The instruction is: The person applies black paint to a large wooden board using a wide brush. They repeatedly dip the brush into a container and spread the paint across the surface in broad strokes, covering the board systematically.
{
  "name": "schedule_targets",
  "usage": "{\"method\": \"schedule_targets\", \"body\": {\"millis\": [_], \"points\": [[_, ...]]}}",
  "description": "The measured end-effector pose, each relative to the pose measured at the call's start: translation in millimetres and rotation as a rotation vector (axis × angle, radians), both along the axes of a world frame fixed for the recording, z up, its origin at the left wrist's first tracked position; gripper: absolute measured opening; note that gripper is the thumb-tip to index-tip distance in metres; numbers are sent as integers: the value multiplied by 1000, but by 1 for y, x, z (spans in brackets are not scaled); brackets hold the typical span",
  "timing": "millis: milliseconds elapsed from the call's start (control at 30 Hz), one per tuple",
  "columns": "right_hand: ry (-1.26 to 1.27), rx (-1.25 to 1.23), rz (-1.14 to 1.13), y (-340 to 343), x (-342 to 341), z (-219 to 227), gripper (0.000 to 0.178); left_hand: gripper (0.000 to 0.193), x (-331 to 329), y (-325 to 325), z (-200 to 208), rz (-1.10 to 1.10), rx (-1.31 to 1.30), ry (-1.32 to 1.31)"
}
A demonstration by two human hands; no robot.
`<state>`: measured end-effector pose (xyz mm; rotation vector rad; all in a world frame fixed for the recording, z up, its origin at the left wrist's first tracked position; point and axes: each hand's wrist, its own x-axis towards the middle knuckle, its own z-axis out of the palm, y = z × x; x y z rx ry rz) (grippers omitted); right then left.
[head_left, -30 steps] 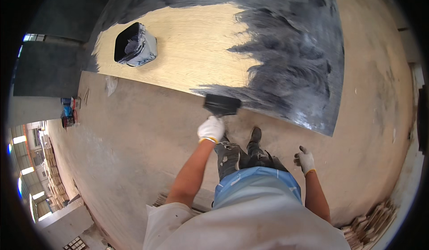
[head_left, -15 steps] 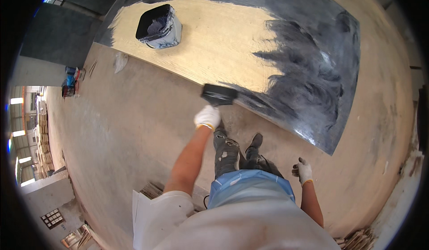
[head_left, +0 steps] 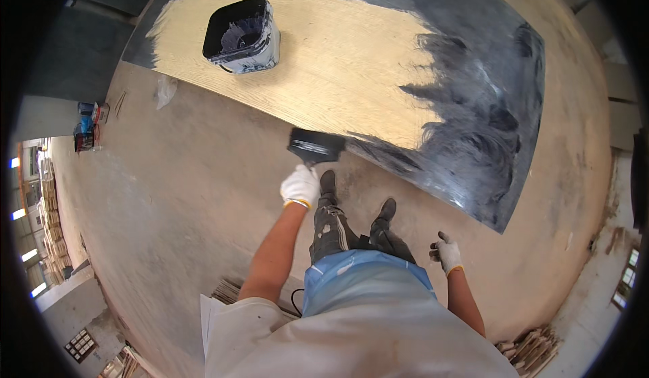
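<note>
My left hand (head_left: 300, 185), in a white glove, is closed round the handle of a wide black paintbrush (head_left: 316, 146). The brush head is at the near edge of a large pale wood-grain board (head_left: 324, 53), beside a dark painted strip; whether it touches the board I cannot tell. Dark grey-black paint (head_left: 473, 107) covers the board's right end and far side in swirling strokes. My right hand (head_left: 446, 253), gloved and stained at the fingers, hangs away from the board with fingers apart and nothing in it. On the bare part stands an open square paint bucket (head_left: 260, 57), dark paint inside.
Several cans (head_left: 86, 126) stand on the concrete floor (head_left: 169, 195) at the far left, near a crumpled clear plastic bag (head_left: 165, 92). Stacked wood strips (head_left: 531, 352) lie at lower right, beside a pale wall (head_left: 574, 317). My boots (head_left: 385, 210) are close to the board's near edge.
My left hand has moved the brush slightly left along the board's near edge. My right hand has shifted a little left, still empty. The whole view has shifted somewhat.
</note>
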<state>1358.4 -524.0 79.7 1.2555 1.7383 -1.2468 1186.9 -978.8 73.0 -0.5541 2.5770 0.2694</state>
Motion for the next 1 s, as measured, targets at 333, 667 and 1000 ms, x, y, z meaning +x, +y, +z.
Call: {"method": "schedule_targets", "body": {"millis": [333,667,1000], "points": [[-8,69,-77,-41,-16,18,57,46,-21,-23,18,-122,157,-117],[32,51,-103,-105,-27,23,58,45,-27,-23,8,-209,270,-130],[-4,61,-185,-131,-7,24,60,46,-85,-83,11,-189,148,-54]]}}
